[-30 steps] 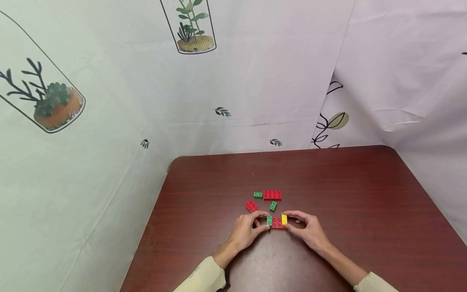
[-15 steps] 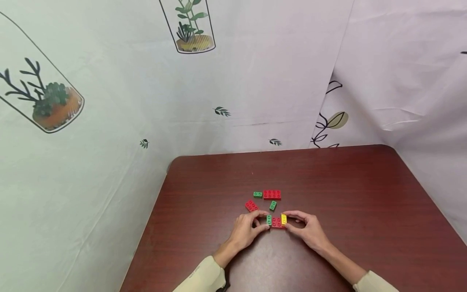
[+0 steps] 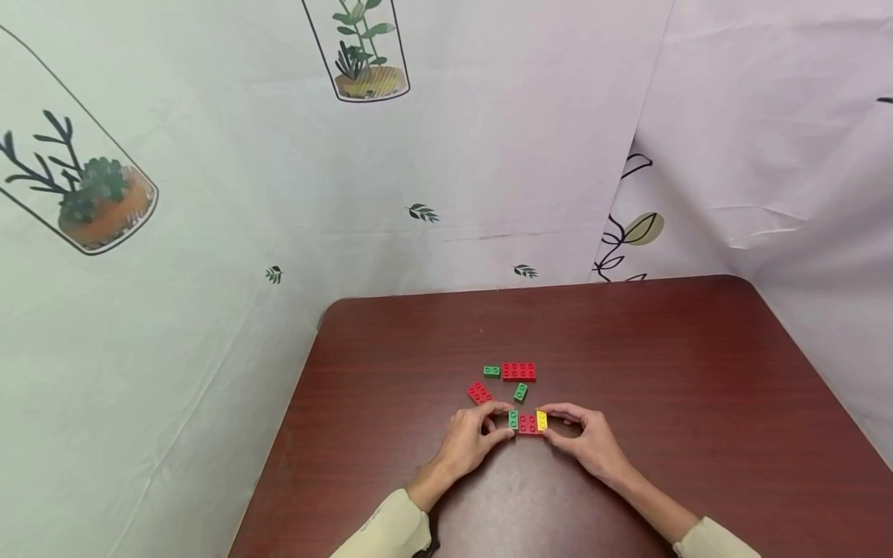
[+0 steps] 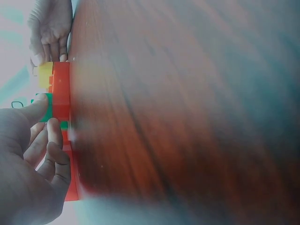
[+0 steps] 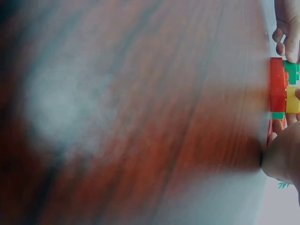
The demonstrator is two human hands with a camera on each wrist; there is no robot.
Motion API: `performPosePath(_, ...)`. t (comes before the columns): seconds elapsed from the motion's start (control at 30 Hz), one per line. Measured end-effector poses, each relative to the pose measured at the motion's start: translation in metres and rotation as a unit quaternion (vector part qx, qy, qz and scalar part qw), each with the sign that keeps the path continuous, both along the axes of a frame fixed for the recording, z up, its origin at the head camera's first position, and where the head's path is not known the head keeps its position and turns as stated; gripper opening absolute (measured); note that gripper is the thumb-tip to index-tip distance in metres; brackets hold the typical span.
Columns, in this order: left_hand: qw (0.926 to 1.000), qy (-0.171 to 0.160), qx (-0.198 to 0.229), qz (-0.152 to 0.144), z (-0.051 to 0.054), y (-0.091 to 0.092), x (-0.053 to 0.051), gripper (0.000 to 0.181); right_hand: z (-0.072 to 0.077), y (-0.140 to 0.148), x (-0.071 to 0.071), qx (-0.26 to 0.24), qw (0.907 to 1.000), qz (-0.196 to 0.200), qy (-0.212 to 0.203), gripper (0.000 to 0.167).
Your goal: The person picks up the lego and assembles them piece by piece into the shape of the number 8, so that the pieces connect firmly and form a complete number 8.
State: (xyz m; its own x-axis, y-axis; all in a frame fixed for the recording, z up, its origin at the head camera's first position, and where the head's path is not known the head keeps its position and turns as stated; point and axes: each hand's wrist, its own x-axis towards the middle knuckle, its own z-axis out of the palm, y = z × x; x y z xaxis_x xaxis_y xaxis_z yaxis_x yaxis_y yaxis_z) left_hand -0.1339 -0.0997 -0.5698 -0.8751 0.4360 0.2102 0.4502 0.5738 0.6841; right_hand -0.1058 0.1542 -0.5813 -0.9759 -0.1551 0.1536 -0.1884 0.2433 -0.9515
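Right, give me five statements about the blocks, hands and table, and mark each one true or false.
1. The left hand and right hand each pinch a block. True.
2. The left hand's block is yellow. False: it pinches the green block; the yellow block is in the right hand.
3. Those two blocks are on opposite ends of one red block. True.
4. Only one loose block lies on the table. False: there are four, the far red block, slanted red block, far green block and slanted green block.
5. The tabletop is white. False: the tabletop is reddish brown.
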Motion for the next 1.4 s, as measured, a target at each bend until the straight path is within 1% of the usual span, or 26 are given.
performPosePath(0.2,1.0000,-0.006,-0.001,0.001,0.0009,0.0003,0.0004,0.033,-0.0004,0.0004,0.0001,0.003,1.0000,0.000,0.007,0.035)
performPosePath(0.5,1.0000,0.004,-0.002,0.005,-0.0008,-0.0005,0.0001,0.033,-0.0021,-0.0002,-0.0009,0.005,0.9996,0.001,0.029,0.035)
performPosePath(0.87,0.9999,-0.003,0.006,0.010,0.0007,0.0002,0.0023,0.032,-0.0032,-0.0017,-0.0012,0.023,0.9984,-0.005,0.052,0.036)
performPosePath(1.1,0.9998,0.011,0.011,0.013,-0.0009,0.0011,0.0033,0.032,-0.0023,-0.0009,-0.0022,0.042,0.9974,-0.003,0.060,0.035)
performPosePath(1.4,0.9994,0.026,0.000,0.025,-0.0012,0.0026,0.0074,0.032,-0.0037,0.0011,-0.0040,0.052,0.9973,0.006,0.051,0.035)
